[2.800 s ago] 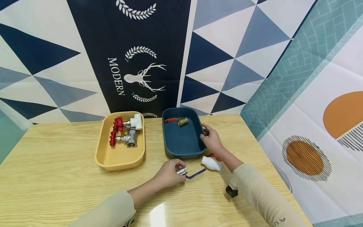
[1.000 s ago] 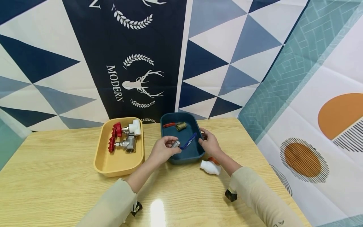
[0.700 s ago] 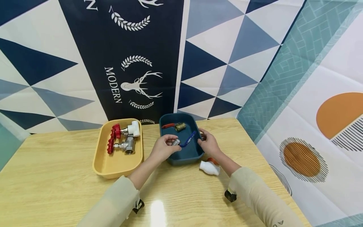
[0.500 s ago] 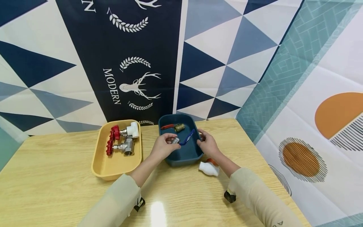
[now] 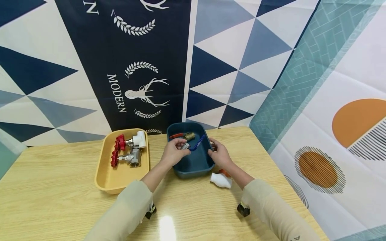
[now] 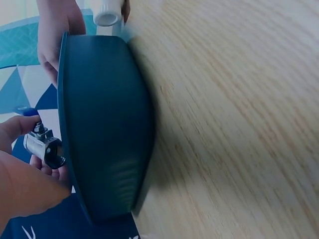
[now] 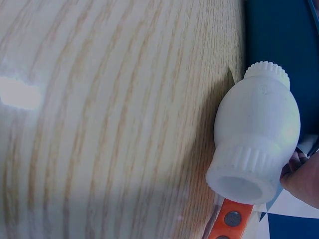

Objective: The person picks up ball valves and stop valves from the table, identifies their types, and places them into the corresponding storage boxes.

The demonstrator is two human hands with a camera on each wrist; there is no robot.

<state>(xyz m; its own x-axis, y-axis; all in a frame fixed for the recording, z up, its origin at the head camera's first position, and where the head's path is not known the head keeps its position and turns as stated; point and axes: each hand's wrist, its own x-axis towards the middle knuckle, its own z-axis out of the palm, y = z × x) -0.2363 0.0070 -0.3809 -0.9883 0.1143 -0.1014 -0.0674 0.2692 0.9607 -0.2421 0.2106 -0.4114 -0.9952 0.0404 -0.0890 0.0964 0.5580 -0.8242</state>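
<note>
My left hand [image 5: 178, 149] pinches the body of a small silver valve [image 5: 186, 146] with a blue lever [image 5: 198, 143] and holds it over the dark blue tray [image 5: 193, 164]. The left wrist view shows that silver valve [image 6: 45, 147] held just above the blue tray's rim [image 6: 104, 129]. A brass valve with a red lever [image 5: 184, 135] lies at the tray's far end. My right hand [image 5: 216, 152] grips the tray's right rim. A white plastic valve [image 5: 221, 179] with an orange handle lies on the table beside my right wrist; the right wrist view shows the white valve [image 7: 259, 137] up close.
A yellow tray [image 5: 105, 177] stands left of the blue one and holds a white valve [image 5: 137, 140] and a steel valve [image 5: 132, 158], both with red handwheels. The wooden table [image 5: 54, 187] ends at patterned cloth backdrops behind and to the right.
My left hand lifted the silver valve off the table and carried it over the blue tray, moving toward its far end. My right hand stayed on the tray's rim.
</note>
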